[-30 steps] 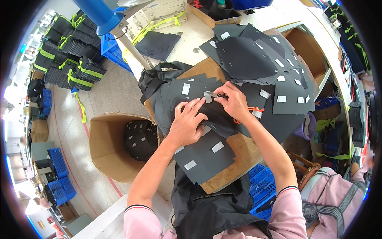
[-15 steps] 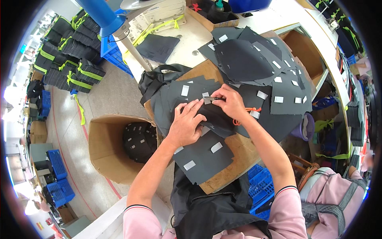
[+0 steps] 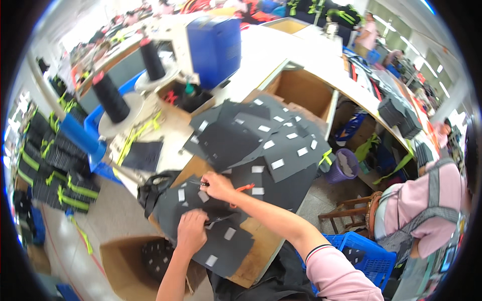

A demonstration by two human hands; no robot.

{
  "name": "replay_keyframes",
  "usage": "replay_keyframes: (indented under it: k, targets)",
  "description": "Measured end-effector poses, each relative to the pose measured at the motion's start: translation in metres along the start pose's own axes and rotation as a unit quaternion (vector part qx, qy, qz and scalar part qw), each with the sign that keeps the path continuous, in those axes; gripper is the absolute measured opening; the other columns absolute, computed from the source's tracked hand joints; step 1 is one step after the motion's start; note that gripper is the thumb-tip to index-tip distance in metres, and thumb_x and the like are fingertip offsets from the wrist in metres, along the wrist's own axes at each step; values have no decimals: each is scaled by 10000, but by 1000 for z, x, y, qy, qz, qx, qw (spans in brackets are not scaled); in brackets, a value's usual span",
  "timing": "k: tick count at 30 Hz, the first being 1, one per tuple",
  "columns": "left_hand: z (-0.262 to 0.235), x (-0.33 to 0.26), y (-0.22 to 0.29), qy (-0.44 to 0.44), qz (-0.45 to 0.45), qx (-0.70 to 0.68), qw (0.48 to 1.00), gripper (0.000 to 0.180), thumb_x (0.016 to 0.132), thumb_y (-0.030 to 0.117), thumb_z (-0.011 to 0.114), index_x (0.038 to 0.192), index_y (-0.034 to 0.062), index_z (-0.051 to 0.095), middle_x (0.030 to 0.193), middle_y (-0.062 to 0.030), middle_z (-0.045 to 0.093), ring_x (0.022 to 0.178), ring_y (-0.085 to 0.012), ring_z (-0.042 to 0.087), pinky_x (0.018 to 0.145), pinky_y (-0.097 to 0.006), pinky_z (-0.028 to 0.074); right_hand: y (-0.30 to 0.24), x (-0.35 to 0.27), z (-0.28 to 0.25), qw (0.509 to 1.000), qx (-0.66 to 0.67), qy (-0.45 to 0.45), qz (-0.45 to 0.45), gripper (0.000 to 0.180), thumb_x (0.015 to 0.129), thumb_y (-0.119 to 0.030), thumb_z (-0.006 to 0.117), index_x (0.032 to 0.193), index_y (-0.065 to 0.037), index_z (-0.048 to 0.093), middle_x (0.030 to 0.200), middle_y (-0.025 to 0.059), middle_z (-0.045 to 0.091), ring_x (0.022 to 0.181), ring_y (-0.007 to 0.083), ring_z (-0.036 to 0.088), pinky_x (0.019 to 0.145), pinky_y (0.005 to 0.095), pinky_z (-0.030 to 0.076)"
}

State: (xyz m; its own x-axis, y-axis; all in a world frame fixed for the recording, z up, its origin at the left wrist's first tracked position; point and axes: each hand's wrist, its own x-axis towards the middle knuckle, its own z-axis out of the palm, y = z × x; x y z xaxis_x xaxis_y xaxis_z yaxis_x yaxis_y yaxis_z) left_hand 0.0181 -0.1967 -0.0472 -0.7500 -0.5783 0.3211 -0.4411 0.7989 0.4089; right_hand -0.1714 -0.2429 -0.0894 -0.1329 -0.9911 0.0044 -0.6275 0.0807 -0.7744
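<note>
fingers [image 3: 208,177] of one right hand [image 3: 219,186] pinch one tool [image 3: 205,184], one left hand [image 3: 192,232] curled, hold unclear.

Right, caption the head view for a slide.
Left hand on dark white-labelled sheets, right hand holding a small dark tool, open cardboard box nearby.

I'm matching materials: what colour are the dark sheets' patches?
The patches are white, clearest in the head view.

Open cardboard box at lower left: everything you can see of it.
The cardboard box is plain brown and open-topped, its inner walls showing, apparently on the floor left of the brown board. Dark pieces with small white labels lie inside. The left forearm crosses in front of it; contact is unclear.
</note>
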Motion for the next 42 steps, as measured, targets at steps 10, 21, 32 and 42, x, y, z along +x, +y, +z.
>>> replay_keyframes:
  k: [10,21,32,42]
  targets:
    - [-54,76,-53,-181,-164,97,965,622,775,92,634,1322,145,341,880,-205,617,844,-399,590,744,-473,460,-28,-115,-108,929,341,85,117,186,917,-199,539,917,-20,589,630,-31,487,532,37,424,475,232,379]
    - [-16,10,-39,266,-205,168,927,507,802,158,636,1268,64,461,1278,-166,442,1202,-335,408,1010,-395,328,11,-268,-89,921,298,103,230,159,936,-138,510,957,-8,598,709,29,605,574,55,530,490,219,424]
    - [0,-32,-63,138,-570,-109,803,717,681,397,739,1222,-7,495,1448,-248,212,1341,-376,228,1084,-456,201,-12,-162,10,978,-119,72,-157,369,737,-7,603,1099,-59,558,1264,95,503,1162,304,451,952,421,373]
    - [-7,-19,-59,198,-459,-296,814,575,623,57,770,1115,-33,488,1055,-158,611,941,-285,609,813,-356,481,-9,-168,23,973,-91,125,-172,397,683,52,588,1069,-38,570,1247,85,532,1177,292,469,967,410,373]
